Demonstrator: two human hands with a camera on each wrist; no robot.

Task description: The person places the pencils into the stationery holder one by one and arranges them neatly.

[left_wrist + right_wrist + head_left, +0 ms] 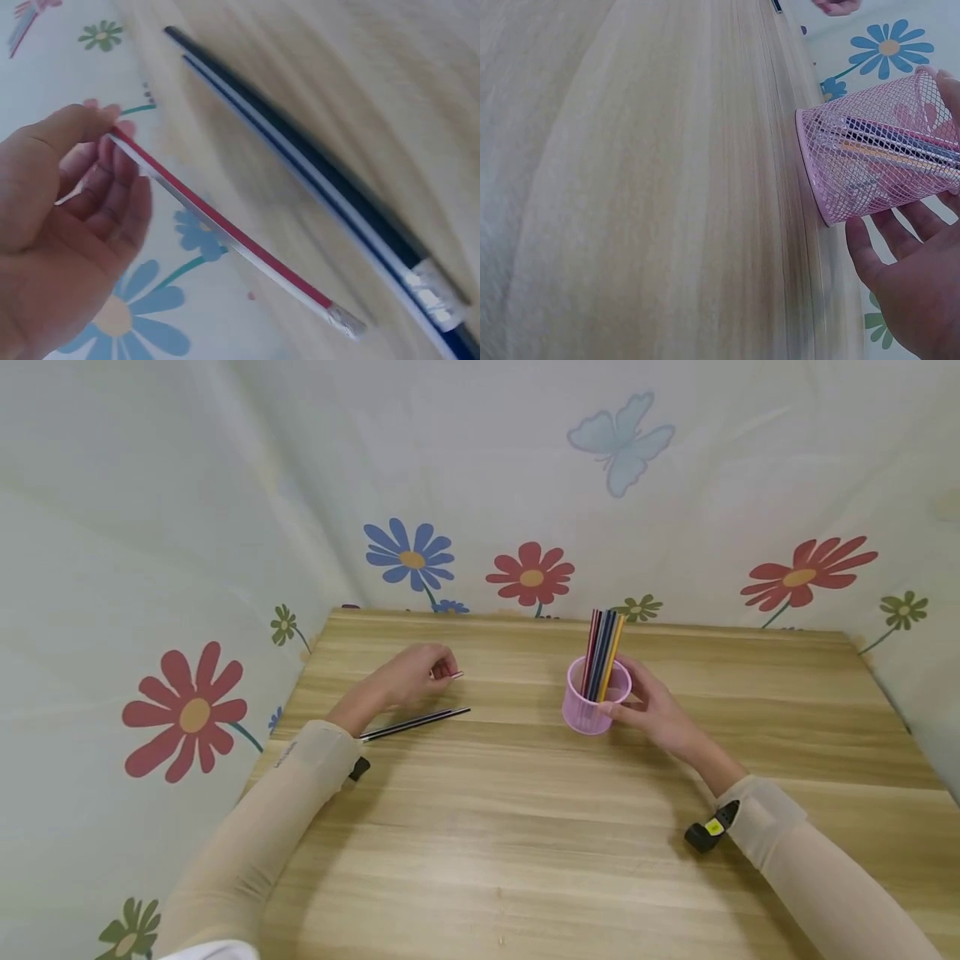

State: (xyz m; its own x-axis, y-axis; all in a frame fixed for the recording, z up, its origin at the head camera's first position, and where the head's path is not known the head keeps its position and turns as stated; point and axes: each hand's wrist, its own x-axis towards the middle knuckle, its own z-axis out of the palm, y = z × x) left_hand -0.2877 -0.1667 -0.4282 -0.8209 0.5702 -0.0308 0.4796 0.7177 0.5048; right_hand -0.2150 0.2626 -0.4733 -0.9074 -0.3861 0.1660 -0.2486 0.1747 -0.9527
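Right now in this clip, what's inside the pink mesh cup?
Pencils stand in the pink mesh cup, with dark red, dark blue and yellow showing. Overlap hides how many, and the right hand covers part of the cup's side.

We pinch a pencil (pixel 457 675) in our left hand (pixel 417 677); at its three o'clock, our right hand (pixel 658 712) grips a pink pencil cup (pixel 576 713).
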